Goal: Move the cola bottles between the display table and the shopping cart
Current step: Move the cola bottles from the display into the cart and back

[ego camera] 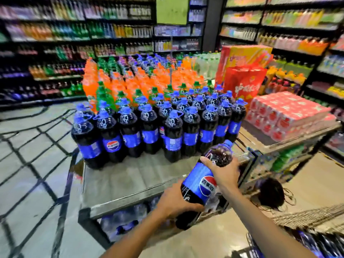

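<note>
A large cola bottle (202,185) is being held tilted in the air by both hands, its cap end leaning away from the person and to the right, just above the near edge of the table (130,183). The lower body of the bottle is being gripped from the left by the left hand (175,201), while the shoulder below the neck is being clasped from above by the right hand (224,172); neither hand is released. Whether the bottle is being carried toward the table or away from it cannot be told. The bottle looks full and heavy, so a slip is being risked if either grip is loosened before the base is being supported; the smooth label under the fingers would make that likelier. The standing cola bottles (149,131) are being kept in tight rows just beyond the hands, and the front row could be knocked over by the tilted cap end if it is being swung forward carelessly. Orange bottles (119,84) and green-capped ones are being displayed farther beyond. To the right of the hands, red packs (284,116) are being stacked on a neighbouring stand. Near the right forearm, at the lower right, part of what seems to be the shopping cart (305,243) is being shown, blurred, with dark bottles inside.
</note>
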Tool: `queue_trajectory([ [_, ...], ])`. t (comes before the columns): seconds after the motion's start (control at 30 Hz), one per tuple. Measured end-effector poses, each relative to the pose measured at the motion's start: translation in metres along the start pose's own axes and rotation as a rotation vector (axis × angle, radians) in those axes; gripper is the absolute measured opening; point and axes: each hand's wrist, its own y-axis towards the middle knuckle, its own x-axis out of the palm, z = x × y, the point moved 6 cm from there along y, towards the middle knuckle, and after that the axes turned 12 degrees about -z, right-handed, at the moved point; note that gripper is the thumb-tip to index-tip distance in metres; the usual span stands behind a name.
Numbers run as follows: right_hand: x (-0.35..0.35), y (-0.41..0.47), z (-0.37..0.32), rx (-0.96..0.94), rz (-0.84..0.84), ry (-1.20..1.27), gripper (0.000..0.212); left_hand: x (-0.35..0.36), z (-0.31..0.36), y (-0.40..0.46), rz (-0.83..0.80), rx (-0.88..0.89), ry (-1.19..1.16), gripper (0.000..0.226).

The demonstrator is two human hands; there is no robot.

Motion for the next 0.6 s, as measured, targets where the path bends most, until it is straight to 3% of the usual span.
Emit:
queue_trajectory([
  [0.1, 0.044, 0.01, -0.014, -0.011, -0.049, 0.018, 0.115, -0.033, -0.022, 0.001, 0.042, -0.028, 0.002, 0.073],
  [0.37, 0.135, 0.051, -0.038, -0.02, -0.184, -0.019, 0.114, -0.099, -0.056, 0.015, 0.133, -0.11, -0.036, 0.072],
  [0.6, 0.197, 0.065, -0.068, -0.044, -0.228, -0.061, 0.116, -0.137, -0.093, 0.027, 0.177, -0.129, -0.221, 0.069],
])
